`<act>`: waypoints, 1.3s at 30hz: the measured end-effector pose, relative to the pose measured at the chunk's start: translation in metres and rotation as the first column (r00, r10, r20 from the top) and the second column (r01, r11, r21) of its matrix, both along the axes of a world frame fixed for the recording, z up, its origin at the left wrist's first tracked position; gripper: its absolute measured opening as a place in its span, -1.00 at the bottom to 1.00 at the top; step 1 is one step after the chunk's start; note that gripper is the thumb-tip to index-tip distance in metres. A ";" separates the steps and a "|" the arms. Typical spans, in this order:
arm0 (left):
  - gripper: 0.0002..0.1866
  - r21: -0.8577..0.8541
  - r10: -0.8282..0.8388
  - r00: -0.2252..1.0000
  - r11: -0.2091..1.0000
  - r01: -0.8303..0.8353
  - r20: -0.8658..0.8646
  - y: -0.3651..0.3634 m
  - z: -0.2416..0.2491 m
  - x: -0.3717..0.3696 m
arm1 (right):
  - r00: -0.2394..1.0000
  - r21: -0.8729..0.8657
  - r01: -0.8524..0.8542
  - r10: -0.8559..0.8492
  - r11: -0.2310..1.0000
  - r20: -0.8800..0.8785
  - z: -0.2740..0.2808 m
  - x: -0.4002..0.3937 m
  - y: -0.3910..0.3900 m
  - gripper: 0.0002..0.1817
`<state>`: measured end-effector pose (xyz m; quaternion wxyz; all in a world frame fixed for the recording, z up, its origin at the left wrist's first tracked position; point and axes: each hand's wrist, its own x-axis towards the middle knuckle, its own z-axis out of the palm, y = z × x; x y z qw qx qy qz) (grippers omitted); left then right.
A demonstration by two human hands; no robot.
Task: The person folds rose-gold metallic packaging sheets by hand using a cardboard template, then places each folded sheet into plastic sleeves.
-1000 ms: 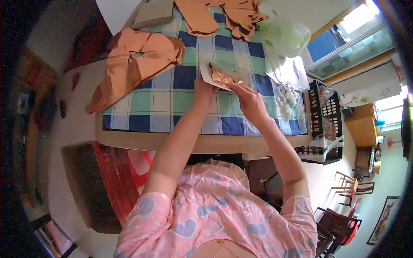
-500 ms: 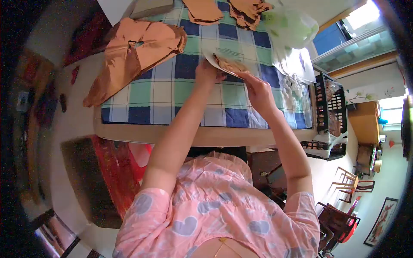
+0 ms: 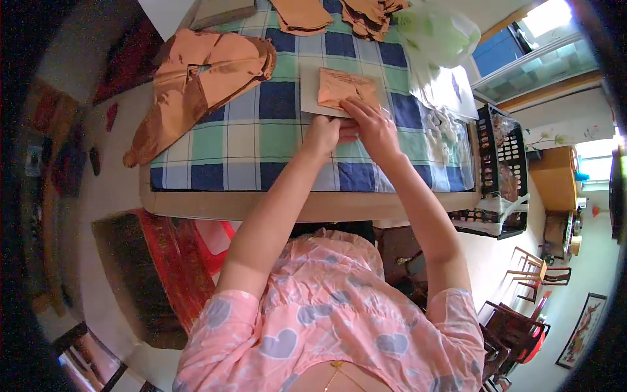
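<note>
A pale flat card (image 3: pixel 309 91) is tilted up over the checked tablecloth, with a shiny copper-coloured folded piece (image 3: pixel 339 83) lying flat on its face. My left hand (image 3: pixel 321 136) grips the card's near edge from below, its fingers partly hidden behind my right hand. My right hand (image 3: pixel 373 129) presses its fingertips on the lower part of the copper-coloured piece, pinching it against the card; the thumb is hidden. To the left spreads a large copper-coloured sheet-like piece (image 3: pixel 179 91) with a small rectangular opening.
Smaller copper-coloured stacks (image 3: pixel 300 16) lie at the far edge, beside a grey flat block (image 3: pixel 224 12). A translucent green-white plastic bag (image 3: pixel 437 39) stands at the back right. A black plastic crate (image 3: pixel 503 157) adjoins the table's right end. Blue-green checked cloth (image 3: pixel 245 134) covers the table.
The card has tipped so its face with the copper-coloured piece shows flat toward me. My right hand has moved left and closer to my left hand, onto the piece's lower edge.
</note>
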<state>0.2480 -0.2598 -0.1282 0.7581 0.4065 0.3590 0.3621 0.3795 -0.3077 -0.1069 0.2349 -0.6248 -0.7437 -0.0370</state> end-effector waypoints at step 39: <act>-0.70 -0.172 -0.017 0.999 0.985 0.013 -0.027 -0.006 -0.020 0.003 | 0.990 0.116 0.041 -0.056 0.992 0.128 0.000 -0.010 0.005 -0.88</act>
